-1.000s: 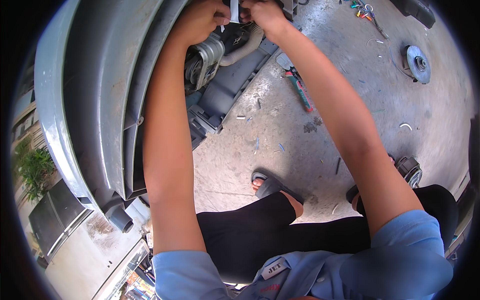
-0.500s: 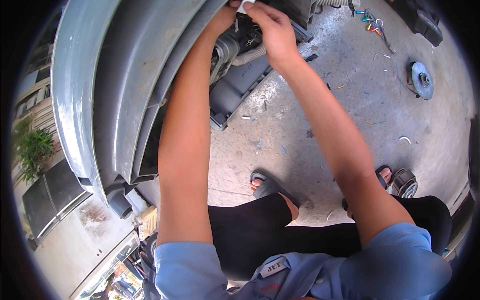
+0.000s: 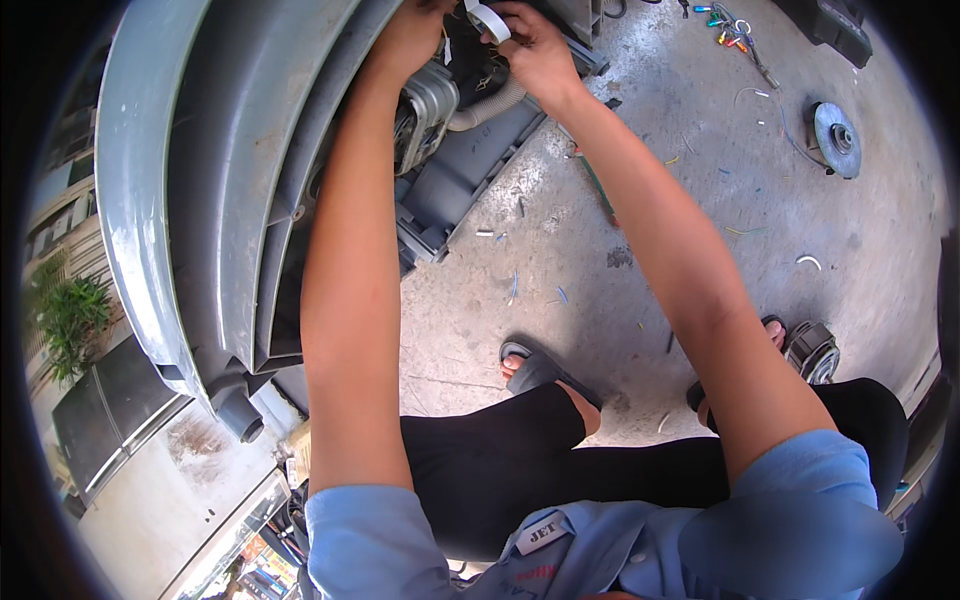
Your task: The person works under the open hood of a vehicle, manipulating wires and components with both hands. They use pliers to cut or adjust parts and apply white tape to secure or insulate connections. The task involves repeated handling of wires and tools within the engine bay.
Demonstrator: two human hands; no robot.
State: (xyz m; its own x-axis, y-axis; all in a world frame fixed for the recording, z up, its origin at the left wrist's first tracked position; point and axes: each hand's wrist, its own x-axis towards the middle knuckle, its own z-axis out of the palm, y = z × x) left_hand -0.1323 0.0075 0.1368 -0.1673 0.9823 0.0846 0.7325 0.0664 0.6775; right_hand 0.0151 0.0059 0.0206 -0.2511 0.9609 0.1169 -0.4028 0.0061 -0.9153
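My right hand [image 3: 542, 58] grips a roll of white tape [image 3: 491, 22] between thumb and fingers at the top of the view. A short white strip runs up from the roll toward the upper edge. Just left of it, my left hand [image 3: 408, 40] reaches in beside the grey bumper [image 3: 235, 180]; its fingers look curled, but the edge and dark parts hide what they hold. Below the hands are a metal engine part [image 3: 428, 112], a ribbed hose [image 3: 490, 108] and a dark plastic housing [image 3: 455, 180].
On the concrete floor [image 3: 560, 260] lie scraps of wire, a brake disc [image 3: 837, 140], a ring of coloured connectors [image 3: 735, 35] and a round motor-like part [image 3: 812, 352]. My sandalled foot [image 3: 535, 368] stands below. A pale car panel [image 3: 190, 470] is at the lower left.
My right hand has turned and come slightly down, so the tape roll's ring now shows. My left hand has shifted left and up. The whole view has moved a little.
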